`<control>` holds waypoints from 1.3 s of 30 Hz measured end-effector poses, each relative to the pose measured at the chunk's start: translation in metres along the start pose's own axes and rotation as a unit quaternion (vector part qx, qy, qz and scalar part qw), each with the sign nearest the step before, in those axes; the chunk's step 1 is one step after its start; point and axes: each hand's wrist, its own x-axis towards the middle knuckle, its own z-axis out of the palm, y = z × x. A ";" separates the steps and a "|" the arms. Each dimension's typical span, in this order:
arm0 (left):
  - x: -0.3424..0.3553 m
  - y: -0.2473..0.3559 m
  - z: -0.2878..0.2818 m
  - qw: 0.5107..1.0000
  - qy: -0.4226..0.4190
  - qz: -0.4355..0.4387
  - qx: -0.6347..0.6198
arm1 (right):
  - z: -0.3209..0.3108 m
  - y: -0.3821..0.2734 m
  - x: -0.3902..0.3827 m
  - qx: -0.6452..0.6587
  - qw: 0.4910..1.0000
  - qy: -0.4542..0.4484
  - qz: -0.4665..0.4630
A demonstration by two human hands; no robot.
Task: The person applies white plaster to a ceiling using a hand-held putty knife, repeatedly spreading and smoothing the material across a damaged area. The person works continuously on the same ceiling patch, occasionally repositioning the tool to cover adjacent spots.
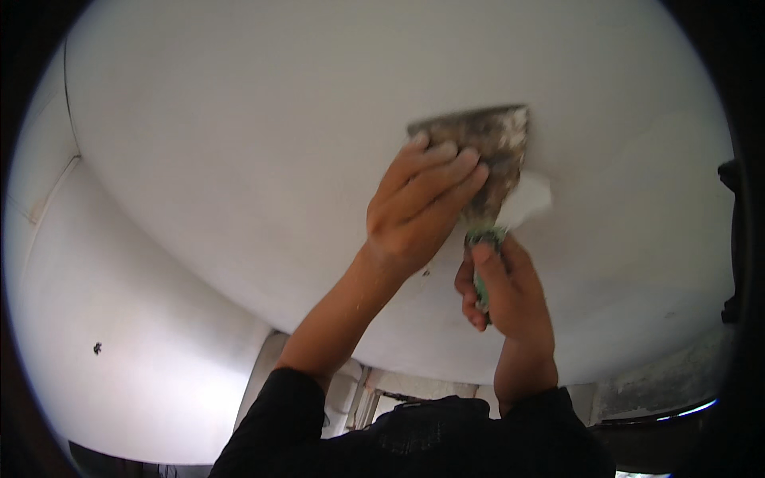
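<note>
My right hand [514, 287] is closed round the green handle of a wide putty knife [502, 159], thumb along the handle. The blade is smeared brown and grey, with white flecks at its right corner, and its straight far edge lies against the pale surface [287, 119] above me. My left hand [422, 195] rests on the blade with its fingers stretched out flat, pressing on its left part. Just right of the blade a brighter white patch [530, 201] shows on the surface. Slight blur covers the blade and the fingertips.
A white wall [143, 319] with a small dark hole [97, 348] stands at the left. Dark fittings [729, 239] line the right rim. Grey, stained wall [661, 382] shows at the lower right, and my dark shirt [414, 438] fills the lower middle.
</note>
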 end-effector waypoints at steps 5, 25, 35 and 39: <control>-0.057 0.058 -0.011 0.990 -0.113 -0.043 -0.079 | -0.009 0.065 -0.057 0.097 0.992 0.034 0.079; -0.241 0.210 -0.051 0.897 -0.311 -0.303 -0.087 | -0.063 0.165 -0.159 -0.318 0.926 -0.003 0.202; -0.249 0.216 -0.050 0.860 -0.310 -0.405 0.006 | -0.073 0.167 -0.126 -0.289 0.932 -0.065 0.209; -0.242 0.205 -0.069 0.855 -0.296 -0.426 0.021 | -0.049 0.153 -0.119 -0.238 0.929 -0.061 0.277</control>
